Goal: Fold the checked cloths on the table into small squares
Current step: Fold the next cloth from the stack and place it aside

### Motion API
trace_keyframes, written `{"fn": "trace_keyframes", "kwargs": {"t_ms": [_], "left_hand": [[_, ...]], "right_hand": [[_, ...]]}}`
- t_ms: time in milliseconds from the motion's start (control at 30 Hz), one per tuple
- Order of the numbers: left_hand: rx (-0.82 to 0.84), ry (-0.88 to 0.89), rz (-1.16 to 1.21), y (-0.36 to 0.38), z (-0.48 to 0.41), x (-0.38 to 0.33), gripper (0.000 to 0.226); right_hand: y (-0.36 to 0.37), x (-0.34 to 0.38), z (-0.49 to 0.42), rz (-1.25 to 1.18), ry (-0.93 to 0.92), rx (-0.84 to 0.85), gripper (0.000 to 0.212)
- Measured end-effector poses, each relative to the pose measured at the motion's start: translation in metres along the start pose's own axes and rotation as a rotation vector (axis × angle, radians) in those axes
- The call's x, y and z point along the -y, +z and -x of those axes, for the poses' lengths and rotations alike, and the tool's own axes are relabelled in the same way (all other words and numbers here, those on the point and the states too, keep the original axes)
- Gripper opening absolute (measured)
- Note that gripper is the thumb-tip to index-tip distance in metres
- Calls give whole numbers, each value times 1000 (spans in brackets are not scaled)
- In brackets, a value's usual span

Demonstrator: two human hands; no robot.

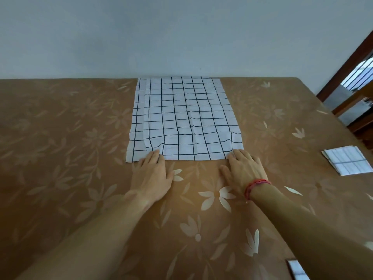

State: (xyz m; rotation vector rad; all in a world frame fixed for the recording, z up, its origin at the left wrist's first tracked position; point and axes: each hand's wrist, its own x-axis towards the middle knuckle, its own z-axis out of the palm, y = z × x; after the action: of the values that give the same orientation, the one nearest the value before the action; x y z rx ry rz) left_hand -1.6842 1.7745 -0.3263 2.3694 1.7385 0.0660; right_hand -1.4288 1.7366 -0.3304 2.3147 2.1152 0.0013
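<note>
- Near right corner of the tabletop point(60, 158): a checked piece point(296, 269) is cut off by the picture's edge. It is too partial to tell whether it is a folded cloth.
- Left hand point(153, 174): it lies flat and released on the tabletop with fingers straight. The fingertips touch the cloth's near edge, close to its left corner.
- Right hand point(244, 170): it is also flat and released, grasping nothing. The fingertips are at the cloth's near right corner and the thumb is on the bare tabletop. A red bracelet point(255, 186) is on the wrist.
- Cloth point(185, 118): it is spread flat in the middle of the tabletop, reaching from the hands to the far edge. A small ridge stands up just beyond the left fingertips.
- Lower cloth point(136, 122): it lies under the top one and shows as a strip along the left side. A layer edge also shows by the near right corner.
- Risk: the fingers could pinch both layers at once, so two cloths would fold as one. The overlapping near edges make this likely.
- Risk: if one hand lifts ahead of the other, the fold would run askew and the corners would miss.
- Risk: the ridge could get pressed in as a crease if it is not smoothed.
- Risk: the tabletop looks glossy, so the lower cloth may slide when the top one is pulled.
- Folded square point(347, 160): it sits by the right edge, well apart from the hands and out of the way.
- Far edge: the cloth ends against the wall point(181, 37), which leaves little room beyond it for a fold away from the person.
- Far right: a dark wooden frame point(347, 63) stands off the tabletop.
</note>
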Motion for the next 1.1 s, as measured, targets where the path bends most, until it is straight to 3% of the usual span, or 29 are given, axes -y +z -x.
{"fn": "trace_keyframes", "kwargs": {"t_ms": [200, 333, 467, 533, 600, 700, 833, 1000, 1100], "left_hand": [[-268, 102, 133, -15, 15, 8, 8], [-324, 118, 182, -29, 33, 15, 13], [-327, 136, 211, -45, 59, 16, 30], [-312, 126, 212, -51, 74, 17, 34], [-302, 146, 219, -56, 91, 19, 27], [-252, 162, 258, -66, 122, 22, 22], [-228, 142, 304, -87, 170, 14, 25], [-178, 96, 321, -102, 221, 8, 12], [-181, 93, 340, -102, 244, 10, 20]], "right_hand": [[-21, -2, 15, 37, -49, -91, 18], [-36, -10, 28, 48, -34, -119, 23], [-58, -10, 52, -90, -43, -177, 16], [-72, -9, 68, -133, 4, -138, 30], [-80, -9, 84, -131, 49, -112, 35], [-92, -7, 114, -175, 96, -133, 16], [-116, -4, 155, -218, 171, -46, 17], [-142, 6, 199, -327, 272, 3, 14], [-153, 8, 224, -388, 311, 93, 20]]}}
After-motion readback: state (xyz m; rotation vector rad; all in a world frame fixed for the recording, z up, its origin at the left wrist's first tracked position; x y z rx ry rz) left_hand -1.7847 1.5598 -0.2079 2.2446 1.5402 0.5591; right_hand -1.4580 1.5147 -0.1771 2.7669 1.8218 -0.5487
